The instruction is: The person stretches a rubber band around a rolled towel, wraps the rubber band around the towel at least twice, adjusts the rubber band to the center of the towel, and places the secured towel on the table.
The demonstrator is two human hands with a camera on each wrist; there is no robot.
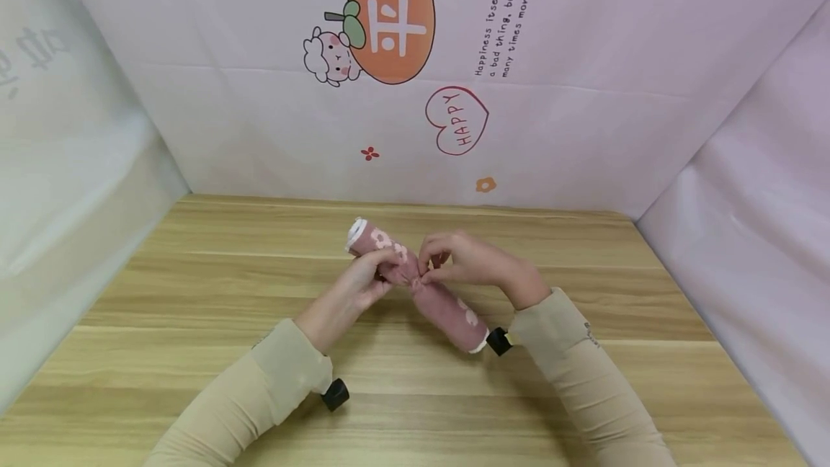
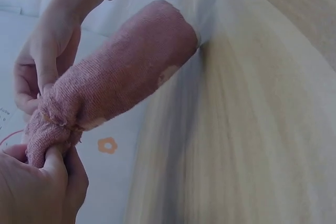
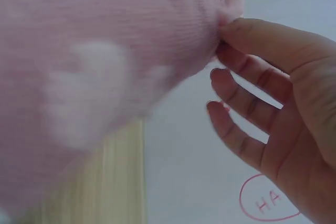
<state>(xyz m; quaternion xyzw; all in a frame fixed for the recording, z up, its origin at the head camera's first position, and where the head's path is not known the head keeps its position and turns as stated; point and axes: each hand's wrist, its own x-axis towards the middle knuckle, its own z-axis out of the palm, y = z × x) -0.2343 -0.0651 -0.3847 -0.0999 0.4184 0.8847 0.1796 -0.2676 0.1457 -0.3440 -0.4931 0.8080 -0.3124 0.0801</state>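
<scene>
A pink rolled towel (image 1: 447, 314) with white flowers and white ends is held slantwise above the table, drawn in to a narrow waist at its middle. My left hand (image 1: 355, 281) grips the far half, just beside the waist. At the waist itself, my right hand (image 1: 472, 261) pinches between thumb and forefinger. Its other fingers (image 3: 244, 142) are bent away from the cloth in the right wrist view. Gathered folds and a thin cord-like line show at the waist (image 2: 63, 114) in the left wrist view; what the right fingertips pinch there is too small to tell.
The wood-grain table (image 1: 415, 424) stretches out under both arms. A white printed backdrop (image 1: 259, 121) rises at its far edge, and pale cloth sheets (image 1: 765, 200) hang at both sides. A small black device (image 1: 336, 395) sits at each wrist.
</scene>
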